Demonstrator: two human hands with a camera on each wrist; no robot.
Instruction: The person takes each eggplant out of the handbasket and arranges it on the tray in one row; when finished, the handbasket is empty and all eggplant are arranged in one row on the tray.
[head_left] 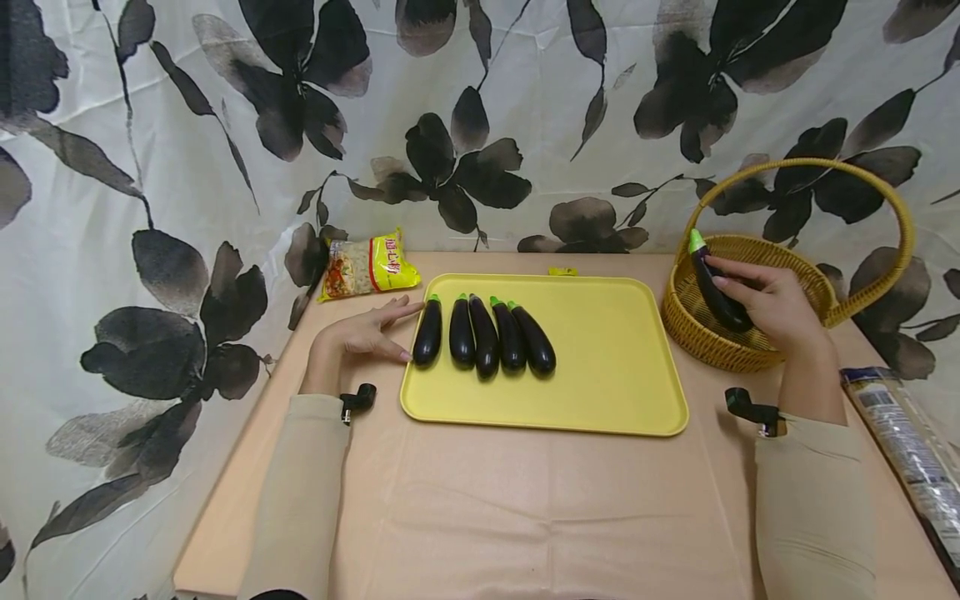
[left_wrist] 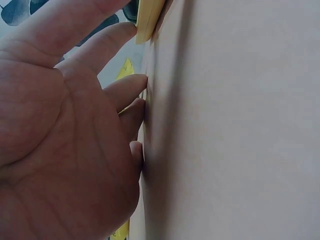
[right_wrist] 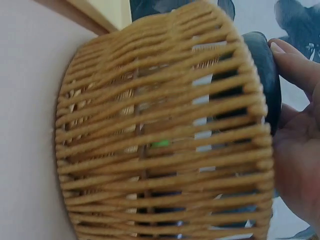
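Right of the yellow tray (head_left: 615, 358), the right hand (head_left: 783, 307) pinches one eggplant (head_left: 712, 287) over the wicker basket (head_left: 697, 340), seemingly mid-transfer and needing clearance under the handle (head_left: 817, 162), while the left hand (head_left: 362, 333), thumb and fingers apart, lies at the tray's left edge.

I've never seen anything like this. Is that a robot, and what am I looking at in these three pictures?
No robot here: these are a person's two bare hands. The wide picture comes from a camera worn on the head, looking down; the other two come from cameras on the left and right wrists. On the table sit a yellow tray, carrying five eggplants, a yellow packet, a handled wicker basket and, at the right, a long package. The right hand holds another eggplant at the basket, while the left hand is at the tray's left edge, holding nothing.
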